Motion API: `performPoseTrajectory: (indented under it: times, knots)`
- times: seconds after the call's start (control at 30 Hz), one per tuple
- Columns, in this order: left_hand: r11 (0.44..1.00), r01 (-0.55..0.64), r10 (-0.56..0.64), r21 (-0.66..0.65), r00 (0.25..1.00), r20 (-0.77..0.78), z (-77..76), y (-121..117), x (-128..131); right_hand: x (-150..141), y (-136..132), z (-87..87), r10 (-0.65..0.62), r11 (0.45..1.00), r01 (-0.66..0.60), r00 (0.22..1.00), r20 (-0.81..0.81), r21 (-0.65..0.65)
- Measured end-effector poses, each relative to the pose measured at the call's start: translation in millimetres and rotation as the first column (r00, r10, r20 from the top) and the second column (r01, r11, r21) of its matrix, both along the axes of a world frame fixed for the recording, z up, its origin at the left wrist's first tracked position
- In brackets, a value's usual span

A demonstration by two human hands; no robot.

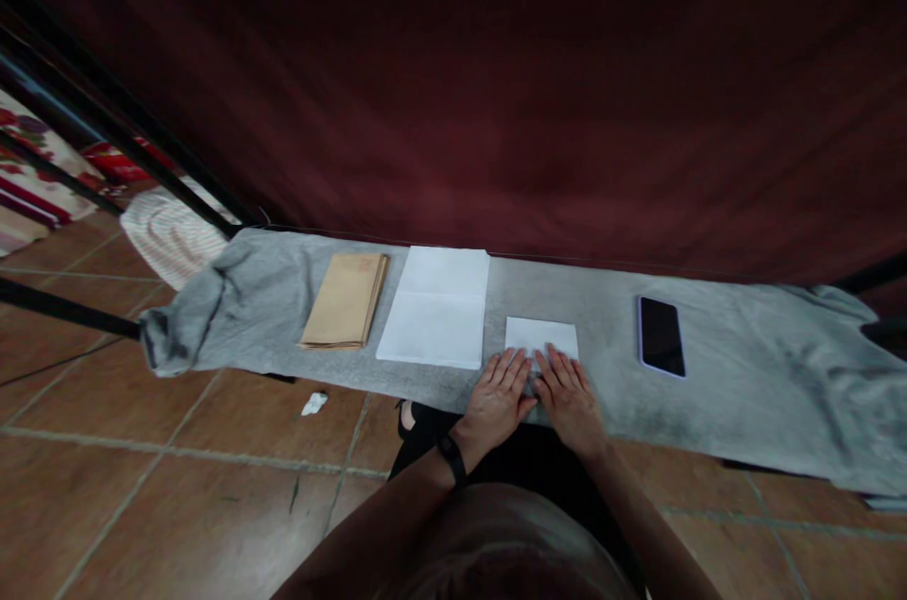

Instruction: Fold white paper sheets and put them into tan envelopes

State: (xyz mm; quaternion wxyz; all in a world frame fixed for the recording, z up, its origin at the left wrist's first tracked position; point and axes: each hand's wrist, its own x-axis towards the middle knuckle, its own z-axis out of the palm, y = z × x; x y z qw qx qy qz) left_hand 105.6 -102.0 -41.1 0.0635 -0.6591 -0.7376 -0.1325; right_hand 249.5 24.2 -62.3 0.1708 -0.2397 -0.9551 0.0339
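Note:
A small white folded sheet of paper [541,334] lies on the grey cloth in front of me. My left hand [498,392] rests flat with its fingertips at the sheet's near left corner. My right hand [569,397] lies flat over the near right part, fingers stretched out. Both hands cover the sheet's near edge. Just left of them is a stack of larger white paper [437,307] with a crease across its middle. Farther left sits a pile of brown paper envelopes [346,300].
A phone [661,336] with a purple edge lies to the right on the grey cloth [751,364], which covers a long narrow bench. A dark red curtain [496,128] hangs behind it. Black metal bars [77,312] stand at the left. A crumpled white scrap [314,403] is on the tiled floor.

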Motion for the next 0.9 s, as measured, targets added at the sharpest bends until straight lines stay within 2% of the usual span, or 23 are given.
performPoseTrajectory:
  times: [0.2,0.3,0.37,0.43,0.5,0.53,0.57,0.67,0.7,0.73,0.8,0.87,0.9]
  knots:
    - [1.0,-0.004,0.004,-0.008,1.0,0.014,2.7,-4.2,3.7,4.5,1.0,1.2,-0.035,0.999,0.035,0.999,0.008,0.028]
    - [1.0,-0.002,0.001,0.029,1.0,0.022,14.0,-11.3,-0.9,4.0,1.2,0.9,-0.043,0.998,0.043,0.999,0.009,0.039]
    - [0.997,-0.02,0.019,0.074,1.0,0.023,28.4,-18.6,-18.4,3.3,1.4,-1.1,-0.046,0.998,0.046,0.999,-0.001,0.049]
    - [0.979,-0.151,0.149,0.137,0.989,0.023,46.4,-28.8,-52.1,2.8,1.8,-4.0,-0.047,0.997,0.048,0.999,-0.018,0.059]
    - [0.893,-0.4,0.398,0.206,0.916,0.054,63.2,-43.0,-99.6,2.7,2.1,-6.7,-0.048,0.997,0.05,0.998,-0.034,0.065]
    - [0.812,-0.536,0.533,0.23,0.842,0.08,69.6,-51.8,-125.9,2.8,2.2,-7.6,-0.049,0.997,0.051,0.998,-0.039,0.065]
    - [0.706,-0.664,0.661,0.247,0.743,0.108,74.0,-61.6,-152.1,2.9,2.3,-8.3,-0.05,0.997,0.053,0.998,-0.044,0.064]
    - [0.41,-0.906,0.893,0.105,0.422,0.155,74.5,-93.4,-216.2,3.0,2.2,-9.1,-0.049,0.997,0.052,0.997,-0.051,0.054]
    - [0.365,-0.931,0.918,0.018,0.363,0.159,71.5,-103.2,-229.9,2.9,2.3,-9.3,-0.049,0.997,0.052,0.997,-0.055,0.049]
    - [0.343,-0.937,0.929,-0.064,0.328,0.17,67.8,-111.8,-239.5,2.8,2.3,-9.5,-0.05,0.998,0.052,0.997,-0.06,0.044]
    - [0.37,-0.911,0.923,-0.182,0.338,0.183,60.6,-124.2,-247.9,2.4,2.4,-9.9,-0.054,0.998,0.056,0.996,-0.071,0.036]
    - [0.38,-0.906,0.921,-0.184,0.352,0.165,56.9,-130.3,-247.2,2.2,2.6,-10.0,-0.057,0.998,0.059,0.996,-0.075,0.031]
    - [0.368,-0.914,0.926,-0.171,0.344,0.154,56.7,-131.5,-245.7,2.1,2.7,-9.8,-0.056,0.998,0.059,0.996,-0.073,0.032]
